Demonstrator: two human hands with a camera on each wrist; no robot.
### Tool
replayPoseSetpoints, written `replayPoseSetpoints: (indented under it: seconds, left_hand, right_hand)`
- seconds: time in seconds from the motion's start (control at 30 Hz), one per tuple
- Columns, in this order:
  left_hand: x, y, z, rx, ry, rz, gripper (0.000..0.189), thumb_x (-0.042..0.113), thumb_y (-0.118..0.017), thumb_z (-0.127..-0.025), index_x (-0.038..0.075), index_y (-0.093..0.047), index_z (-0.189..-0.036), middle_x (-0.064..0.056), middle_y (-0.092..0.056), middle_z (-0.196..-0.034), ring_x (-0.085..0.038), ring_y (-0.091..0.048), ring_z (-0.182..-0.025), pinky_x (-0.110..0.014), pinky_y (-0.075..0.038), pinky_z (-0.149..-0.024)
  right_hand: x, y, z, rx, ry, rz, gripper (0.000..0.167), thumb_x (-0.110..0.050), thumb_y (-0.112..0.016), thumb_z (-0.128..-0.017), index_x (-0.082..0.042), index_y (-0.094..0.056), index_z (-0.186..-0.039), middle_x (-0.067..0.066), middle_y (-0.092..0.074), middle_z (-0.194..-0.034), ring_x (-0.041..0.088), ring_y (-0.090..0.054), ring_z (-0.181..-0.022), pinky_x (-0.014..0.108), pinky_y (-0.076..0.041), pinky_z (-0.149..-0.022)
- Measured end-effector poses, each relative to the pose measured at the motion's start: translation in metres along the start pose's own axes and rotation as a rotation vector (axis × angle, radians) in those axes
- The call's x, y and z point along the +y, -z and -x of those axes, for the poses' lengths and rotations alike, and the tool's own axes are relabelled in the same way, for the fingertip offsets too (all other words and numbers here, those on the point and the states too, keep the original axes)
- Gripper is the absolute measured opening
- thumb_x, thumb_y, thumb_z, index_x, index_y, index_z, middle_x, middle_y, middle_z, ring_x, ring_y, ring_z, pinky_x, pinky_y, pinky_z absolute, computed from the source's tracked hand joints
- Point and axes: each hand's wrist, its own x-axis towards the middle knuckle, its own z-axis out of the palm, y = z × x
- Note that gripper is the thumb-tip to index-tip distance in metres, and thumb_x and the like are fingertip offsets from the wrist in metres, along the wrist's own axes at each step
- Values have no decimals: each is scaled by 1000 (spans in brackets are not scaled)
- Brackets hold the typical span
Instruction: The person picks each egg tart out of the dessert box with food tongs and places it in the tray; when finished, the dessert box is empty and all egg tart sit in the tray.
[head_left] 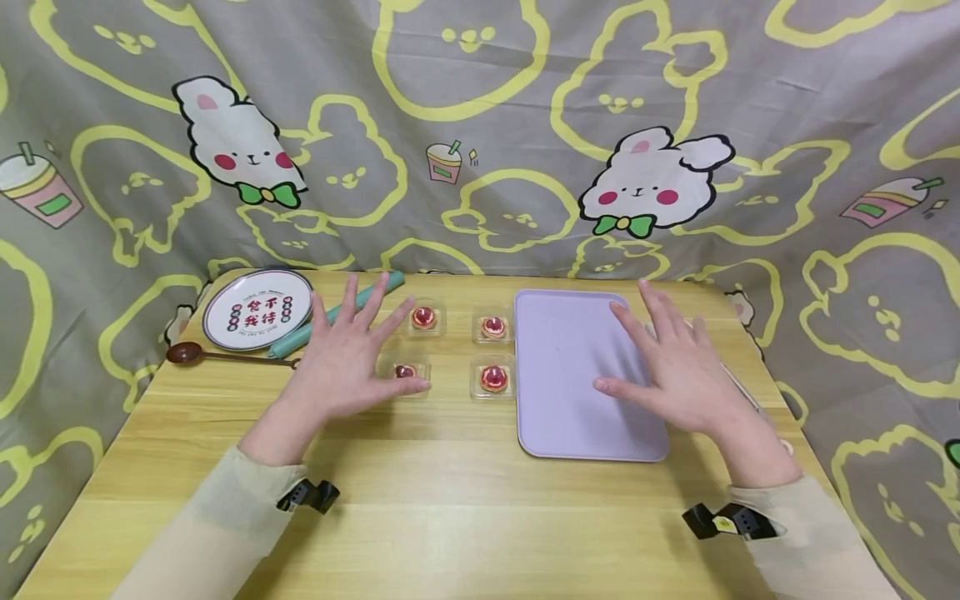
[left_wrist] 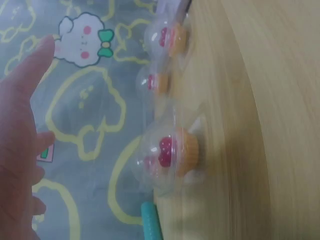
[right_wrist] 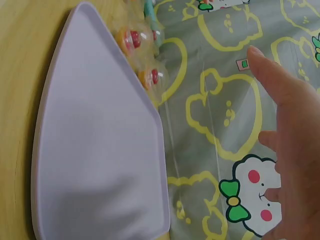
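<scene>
My left hand (head_left: 337,358) hovers over the table with its fingers spread, overlapping the front left tart pack in the head view. Held above the right part of a lilac tray (head_left: 570,375), my right hand (head_left: 690,367) is likewise spread and holds nothing. Left of the tray, several small berry-topped tarts in clear domed packs stand in two rows: a back left tart (head_left: 423,317), a back right tart (head_left: 493,327), a front right tart (head_left: 494,379) and a front left tart (head_left: 405,372). In the left wrist view a domed tart (left_wrist: 185,152) shows its ridged orange cup.
A white plate (head_left: 258,310) with red lettering lies at the back left, beside a teal rolling pin (head_left: 300,335). In front of them is a dark wooden spoon (head_left: 184,353). A thin metallic item (head_left: 741,387) lies partly behind my right hand. A patterned curtain (head_left: 495,100) hangs behind the table.
</scene>
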Motion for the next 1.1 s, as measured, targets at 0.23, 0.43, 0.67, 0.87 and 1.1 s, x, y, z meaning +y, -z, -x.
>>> replayPoseSetpoints:
  seconds: [0.23, 0.43, 0.67, 0.87, 1.1]
  left_hand:
    - [7, 4, 2, 5, -24, 58, 115, 99, -44, -79, 26, -34, -168, -1, -4, -177, -38, -7, -161, -81, -9, -115]
    - [17, 4, 2, -4, -46, 181, 105, 92, -54, -84, 21, -47, -162, -6, -34, -170, -37, -30, -155, -71, -18, -121]
    - [30, -4, 2, 30, -30, 434, 77, 64, -78, -88, 13, -67, -144, -8, -64, -146, -33, -59, -134, -52, -44, -114]
    - [45, -15, 1, -26, 10, 645, 77, 46, -89, -85, 6, -63, -145, -9, -64, -144, -29, -63, -124, -47, -49, -110]
    - [64, -31, -3, -55, 45, 828, 88, 29, -96, -81, 3, -52, -153, -16, -57, -151, -31, -55, -137, -44, -50, -109]
  right_hand:
    - [-8, -3, -4, 60, 75, -57, 100, -67, -73, -90, -24, -30, -169, 10, 1, -177, 53, -23, -153, 80, -22, -112]
    - [-15, -4, -5, 66, 95, -169, 96, -62, -78, -89, -24, -36, -166, 2, 1, -178, 46, -22, -155, 76, -30, -111]
    - [-27, -11, -8, 93, 117, -354, 91, -48, -86, -88, -21, -43, -163, 5, -14, -176, 41, -34, -152, 68, -40, -109]
    - [-35, -18, -15, 62, 171, -541, 88, -35, -90, -87, -21, -45, -161, 2, -31, -169, 30, -38, -150, 62, -39, -112]
    - [-42, -32, -26, 18, 229, -644, 87, -29, -93, -85, -16, -49, -158, 6, -45, -162, 23, -44, -146, 52, -47, -109]
